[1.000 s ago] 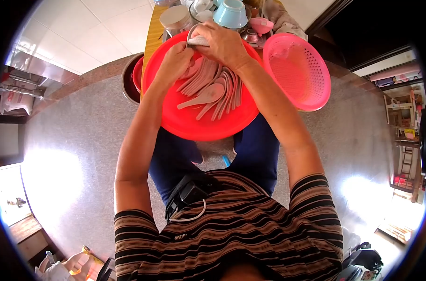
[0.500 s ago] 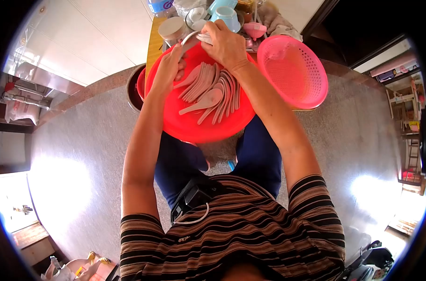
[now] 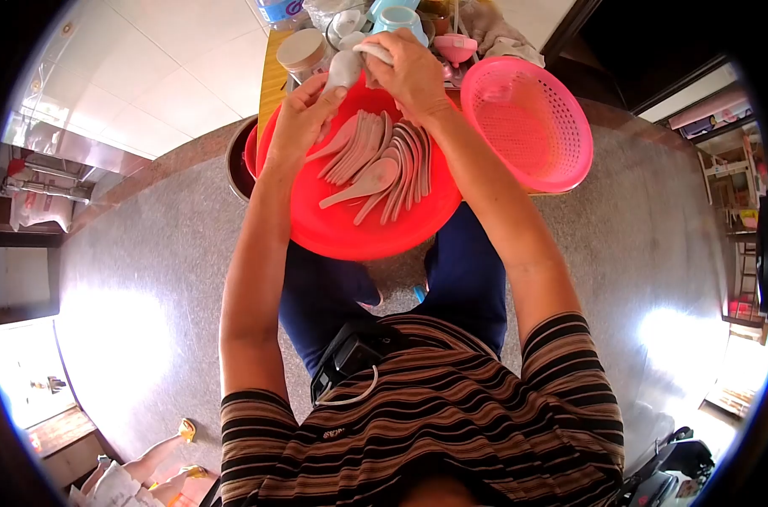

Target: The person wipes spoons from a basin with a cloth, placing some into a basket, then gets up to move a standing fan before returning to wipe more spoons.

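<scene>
Above the far side of a red basin, my left hand grips a white soup spoon, its bowl turned up between thumb and fingers. My right hand is closed on a white, folded cloth-like piece right beside the spoon; whether it wraps the spoon's handle is hidden. In the basin below my hands, several pale soup spoons lie fanned out in two overlapping rows, and one spoon rests on top, its handle pointing left.
A pink perforated basket sits to the right of the basin. Behind are a lidded jar, light blue bowls, a small pink bowl and a crumpled cloth. Another person's legs show at bottom left.
My left hand has turned the spoon from edge-on so that its bowl shows, and both hands have risen slightly. Another person's legs have shifted at the lower left.
</scene>
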Available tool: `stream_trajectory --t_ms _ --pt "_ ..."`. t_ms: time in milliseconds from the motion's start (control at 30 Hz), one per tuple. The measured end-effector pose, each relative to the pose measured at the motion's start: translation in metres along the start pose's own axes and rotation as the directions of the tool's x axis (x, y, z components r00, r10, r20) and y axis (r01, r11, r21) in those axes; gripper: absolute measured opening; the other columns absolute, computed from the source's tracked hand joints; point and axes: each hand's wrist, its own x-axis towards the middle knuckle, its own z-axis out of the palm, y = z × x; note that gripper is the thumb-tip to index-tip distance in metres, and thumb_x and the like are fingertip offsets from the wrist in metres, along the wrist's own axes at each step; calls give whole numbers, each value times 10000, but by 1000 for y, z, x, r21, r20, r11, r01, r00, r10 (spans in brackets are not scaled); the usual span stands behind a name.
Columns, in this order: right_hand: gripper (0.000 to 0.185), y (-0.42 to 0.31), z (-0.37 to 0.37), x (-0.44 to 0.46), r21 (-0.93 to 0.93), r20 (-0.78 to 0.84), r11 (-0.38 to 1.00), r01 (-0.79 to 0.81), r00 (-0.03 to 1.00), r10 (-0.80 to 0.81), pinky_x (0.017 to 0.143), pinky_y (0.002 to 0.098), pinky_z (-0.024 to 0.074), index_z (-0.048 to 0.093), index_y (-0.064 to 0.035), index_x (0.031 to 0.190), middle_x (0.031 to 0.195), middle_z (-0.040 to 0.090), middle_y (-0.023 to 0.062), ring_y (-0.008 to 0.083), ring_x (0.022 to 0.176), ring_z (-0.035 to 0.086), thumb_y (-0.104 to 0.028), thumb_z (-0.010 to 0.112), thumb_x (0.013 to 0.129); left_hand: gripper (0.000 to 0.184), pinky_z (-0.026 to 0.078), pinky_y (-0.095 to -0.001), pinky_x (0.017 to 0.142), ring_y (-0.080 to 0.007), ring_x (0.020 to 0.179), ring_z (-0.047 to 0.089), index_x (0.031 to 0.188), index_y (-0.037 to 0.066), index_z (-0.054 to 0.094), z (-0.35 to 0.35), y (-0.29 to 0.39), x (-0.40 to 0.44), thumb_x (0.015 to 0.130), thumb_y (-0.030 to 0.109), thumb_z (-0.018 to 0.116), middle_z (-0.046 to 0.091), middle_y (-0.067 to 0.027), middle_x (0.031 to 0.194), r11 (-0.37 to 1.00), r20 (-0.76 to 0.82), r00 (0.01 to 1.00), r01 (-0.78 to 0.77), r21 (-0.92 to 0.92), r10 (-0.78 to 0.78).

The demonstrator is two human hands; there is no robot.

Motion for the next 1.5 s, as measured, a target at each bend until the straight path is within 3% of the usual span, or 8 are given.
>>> stream_trajectory --t_ms 133,267,400,500,767,900,1133,1500 --pt "227 -11 -7 -3 13 -15 999 45 999 -45 693 401 528 657 -188 1007 918 609 58 287 817 641 -306 636 815 222 227 -175 418 6 484 346 1086 64 635 3 2 -1 909 198 631 486 69 676 1000 -14 1000 -25 18 26" --pt "231 -24 -5 -9 132 66 973 188 978 -198 691 404 519 658 -182 1011 909 610 57 288 811 637 -307 635 818 253 388 -193 555 -17 641 492 1094 20 637 -1 -10 6 902 184 633 581 37 753 984 8 997 -79 159 79" --pt "232 -17 -5 -5 66 56 994 91 994 -95 720 382 525 660 -200 1012 938 611 51 278 830 641 -313 643 810 294 443 -197 681 -25 777 528 1157 16 614 -2 -19 8 918 187 627 625 29 904 893 137 958 -285 348 252" --pt "235 -13 -7 -4 24 40 1000 0 999 -1 735 374 527 655 -206 1012 958 611 49 275 839 642 -315 648 803 274 451 -230 804 -55 901 544 1142 0 617 2 -12 3 914 151 604 641 9 956 918 122 978 -202 341 170" --pt "252 -27 -7 -9 135 117 967 217 965 -233 719 392 514 622 -170 1017 907 620 70 286 869 634 -317 644 815 239 458 -253 694 -67 763 552 1043 14 648 -1 -17 8 840 126 593 635 -24 810 887 -9 969 -224 403 249" --pt "260 -10 -4 -2 109 31 993 38 999 -42 737 383 517 610 -147 1010 937 625 78 295 866 638 -297 650 801 262 356 -170 513 0 605 457 1140 27 614 6 -7 1 894 112 584 566 50 768 957 22 981 -193 218 193" --pt "268 -28 -9 -9 221 170 963 152 967 -192 730 375 514 587 -119 1003 956 638 91 296 854 643 -283 642 799 224 338 -193 497 0 581 427 1040 12 634 1 -4 1 853 109 556 524 68 706 992 -66 995 -66 109 74" --pt "236 -16 -6 -5 198 53 980 -10 999 -1 749 339 519 622 -108 1019 970 626 82 263 843 649 -228 635 817 253 330 -197 519 -11 591 419 1031 22 650 2 0 -2 814 85 536 494 59 668 994 5 997 -76 77 76"
